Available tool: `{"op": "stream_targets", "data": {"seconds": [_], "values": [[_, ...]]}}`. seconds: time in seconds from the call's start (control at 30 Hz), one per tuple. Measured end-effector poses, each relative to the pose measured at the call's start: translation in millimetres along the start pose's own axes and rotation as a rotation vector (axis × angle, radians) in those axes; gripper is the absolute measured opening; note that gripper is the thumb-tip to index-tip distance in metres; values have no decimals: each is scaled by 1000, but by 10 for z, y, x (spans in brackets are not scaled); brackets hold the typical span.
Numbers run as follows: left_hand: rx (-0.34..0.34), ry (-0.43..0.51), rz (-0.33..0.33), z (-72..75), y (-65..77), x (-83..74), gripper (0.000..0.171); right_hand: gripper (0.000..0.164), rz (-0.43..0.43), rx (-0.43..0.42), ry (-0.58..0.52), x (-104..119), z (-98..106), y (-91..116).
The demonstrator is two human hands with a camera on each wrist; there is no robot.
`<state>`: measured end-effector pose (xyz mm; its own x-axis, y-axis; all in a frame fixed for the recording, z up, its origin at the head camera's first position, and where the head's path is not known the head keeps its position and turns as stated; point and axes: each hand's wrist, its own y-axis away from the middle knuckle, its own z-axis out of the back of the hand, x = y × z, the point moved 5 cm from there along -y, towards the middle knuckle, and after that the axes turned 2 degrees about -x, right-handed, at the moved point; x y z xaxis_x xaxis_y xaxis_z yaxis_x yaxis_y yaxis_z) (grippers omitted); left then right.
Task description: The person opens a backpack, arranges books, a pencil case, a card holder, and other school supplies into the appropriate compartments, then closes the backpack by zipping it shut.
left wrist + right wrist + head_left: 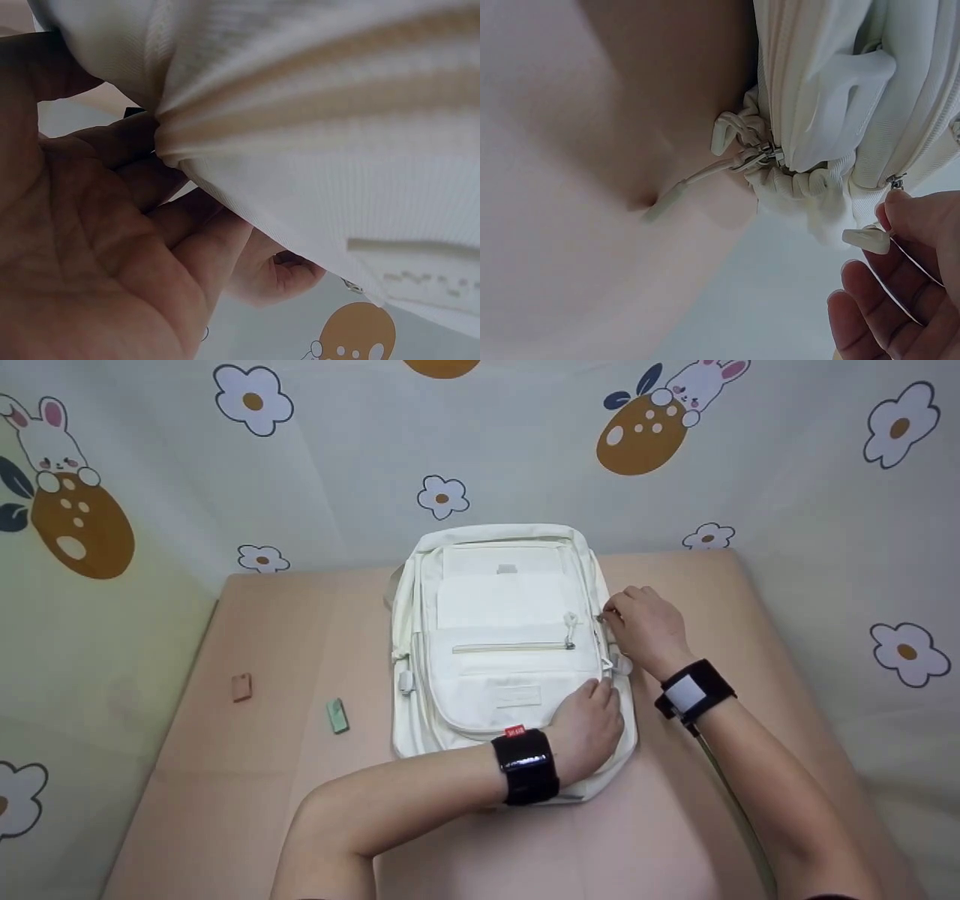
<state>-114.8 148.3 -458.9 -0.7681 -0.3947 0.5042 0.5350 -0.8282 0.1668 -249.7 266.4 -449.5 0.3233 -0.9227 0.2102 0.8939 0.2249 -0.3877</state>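
A white backpack (pixel 499 600) lies on its back on the table, its front pocket facing up. My left hand (pixel 589 731) grips the fabric on the lower right of its front. In the left wrist view, that cloth is bunched into folds (pixel 225 112) between thumb and fingers. Higher up the right side, my right hand (pixel 651 628) pinches a zipper pull. The right wrist view shows the pull's pale tab (pixel 868 240) hanging at the fingers, close to the metal slider (pixel 895 181). Another pair of zipper pulls (pixel 731 154) dangles from a neighbouring zipper.
To the left of the backpack, a green block (pixel 337 715) and a reddish block (pixel 241 688) lie on the pinkish table (pixel 285 795). A patterned cloth (pixel 352 457) with flowers and rabbits hangs behind and at both sides. A cable (pixel 735 802) runs along the right forearm.
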Motion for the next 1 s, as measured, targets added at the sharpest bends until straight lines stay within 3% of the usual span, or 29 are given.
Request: {"op": "stream_targets", "data": {"seconds": [0.8, 1.0], "values": [[2, 5, 0, 13, -1, 8, 45, 14, -22, 20, -11, -12, -26, 2], [-30, 44, -7, 51, 139, 38, 47, 16, -41, 27, -18, -34, -41, 15]]}}
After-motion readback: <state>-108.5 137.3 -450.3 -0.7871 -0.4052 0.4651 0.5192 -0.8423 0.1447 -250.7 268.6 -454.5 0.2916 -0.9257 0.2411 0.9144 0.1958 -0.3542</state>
